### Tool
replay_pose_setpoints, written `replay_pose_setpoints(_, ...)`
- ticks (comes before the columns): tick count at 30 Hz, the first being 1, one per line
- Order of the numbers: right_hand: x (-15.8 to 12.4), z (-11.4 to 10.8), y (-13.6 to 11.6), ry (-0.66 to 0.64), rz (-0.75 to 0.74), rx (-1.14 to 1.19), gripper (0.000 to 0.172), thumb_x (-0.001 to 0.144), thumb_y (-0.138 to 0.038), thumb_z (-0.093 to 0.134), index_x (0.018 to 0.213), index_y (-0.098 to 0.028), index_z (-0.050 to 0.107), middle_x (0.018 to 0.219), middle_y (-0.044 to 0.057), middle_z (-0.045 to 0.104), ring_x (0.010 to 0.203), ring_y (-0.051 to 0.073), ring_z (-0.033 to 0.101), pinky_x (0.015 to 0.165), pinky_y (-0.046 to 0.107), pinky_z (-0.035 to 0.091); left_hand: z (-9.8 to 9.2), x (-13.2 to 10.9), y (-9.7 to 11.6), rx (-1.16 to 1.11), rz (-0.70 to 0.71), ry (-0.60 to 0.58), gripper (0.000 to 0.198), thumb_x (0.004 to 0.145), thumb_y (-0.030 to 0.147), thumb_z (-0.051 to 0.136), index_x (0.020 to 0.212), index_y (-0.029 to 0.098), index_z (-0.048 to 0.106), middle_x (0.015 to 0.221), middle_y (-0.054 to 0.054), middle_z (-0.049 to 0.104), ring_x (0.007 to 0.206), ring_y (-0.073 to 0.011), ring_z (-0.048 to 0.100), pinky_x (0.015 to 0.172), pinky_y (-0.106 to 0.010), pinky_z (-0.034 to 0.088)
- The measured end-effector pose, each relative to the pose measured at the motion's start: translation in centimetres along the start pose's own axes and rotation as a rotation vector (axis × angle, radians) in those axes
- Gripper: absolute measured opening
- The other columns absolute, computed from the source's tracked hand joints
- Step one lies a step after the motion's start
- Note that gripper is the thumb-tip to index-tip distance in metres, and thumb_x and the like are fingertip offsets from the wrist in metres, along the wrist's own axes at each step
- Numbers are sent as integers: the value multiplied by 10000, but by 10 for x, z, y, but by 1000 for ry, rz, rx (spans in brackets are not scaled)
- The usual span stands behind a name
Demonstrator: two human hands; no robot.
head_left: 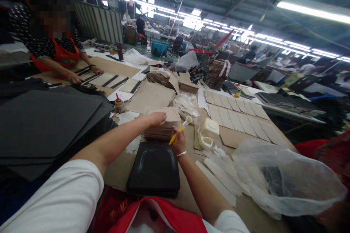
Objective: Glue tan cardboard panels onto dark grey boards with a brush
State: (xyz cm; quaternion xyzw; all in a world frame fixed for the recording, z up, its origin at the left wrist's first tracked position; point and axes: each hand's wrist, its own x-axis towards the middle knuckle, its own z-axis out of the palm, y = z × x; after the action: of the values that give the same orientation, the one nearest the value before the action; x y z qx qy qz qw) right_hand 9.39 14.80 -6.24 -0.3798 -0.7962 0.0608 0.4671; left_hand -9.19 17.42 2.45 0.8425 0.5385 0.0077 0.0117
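My left hand (pixel 158 119) is closed at the top of a stack of brown cardboard pieces (pixel 161 133), its fingers curled on the top cardboard piece (pixel 172 114). Wrapped round the yellow handle of a brush (pixel 177 135), my right hand (pixel 179 142) is just right of that stack, bristles pointing up and away. Closer to my body lies a pile of black panels (pixel 153 169) with rounded corners; pale, shiny streaks mark the top one. To the right stands a cream plastic container (pixel 209 129) with a cut-open top.
Large black sheets (pixel 46 123) are piled at left. A glue bottle (pixel 119 103) with a red tip stands beyond my left arm. Clear plastic bags (pixel 287 178) and overlapping cardboard rows (pixel 240 120) lie at right. Across the table at left, a co-worker (pixel 64 58) handles black strips.
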Motion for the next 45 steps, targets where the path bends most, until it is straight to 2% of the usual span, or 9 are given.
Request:
replay_pose_setpoints(5,26,12,2,-4,220,1,204,839,-270,438,985,-159,527,1017,134,648,975,241,577,866,434,436,-46,-8,-15,23,-117,212,182,802,170,470,881,105,621,985,-126,621,856,-191,607,738,-276,454)
replay_pose_setpoints(10,48,4,-36,-20,643,570,276,841,-459,437,965,-218,382,925,43,631,657,126,628,620,292,514,-86,-46,-12,-222,-434,1137,63,776,155,517,714,167,518,879,-66,618,843,-155,577,786,-274,446)
replay_pose_setpoints(16,41,-22,-69,91,824,981,381,743,-443,591,901,-253,302,689,-94,564,520,70,591,542,225,519,-43,-63,44,-840,-661,1498,136,745,182,563,683,187,441,703,32,535,640,-70,530,647,-190,443)
replay_pose_setpoints(20,12,-51,-39,220,827,847,418,661,-337,678,895,-243,344,672,-116,538,534,48,558,551,197,506,7,-67,100,-1310,-621,1397,161,760,195,556,864,210,433,720,57,518,585,-58,539,592,-180,461)
replay_pose_setpoints(24,-18,-90,-5,359,874,884,448,601,-283,722,902,-226,395,680,-112,551,597,46,559,602,187,491,45,-77,144,-1196,-354,966,363,852,282,494,1186,222,366,1005,-50,611,881,-141,624,773,-291,508)
replay_pose_setpoints(31,-40,-153,44,526,1004,821,521,503,-335,786,867,-195,441,711,-79,564,638,81,576,636,252,501,63,-58,77,-301,-88,329,278,738,234,658,1007,172,619,1187,-136,574,1185,-291,453,1031,-492,286)
replay_pose_setpoints(37,-61,-171,42,330,980,654,487,544,-389,761,900,-207,481,734,-60,559,635,78,540,617,236,467,46,-84,60,-674,-441,516,407,838,512,486,1005,156,593,1038,-120,614,1005,-227,550,903,-402,412)
replay_pose_setpoints(41,-87,-148,25,-10,982,527,417,630,-424,700,909,-221,465,710,-43,542,596,94,513,543,228,428,79,-144,109,-1607,-748,313,614,825,690,276,931,167,581,792,-58,634,680,-147,603,641,-289,486)
replay_pose_setpoints(45,-110,-107,22,-266,903,436,384,688,-449,645,905,-223,423,701,-39,522,577,113,494,544,258,428,122,-183,121,-1706,-1008,329,446,667,597,614,803,174,583,675,6,623,612,-130,578,614,-254,472)
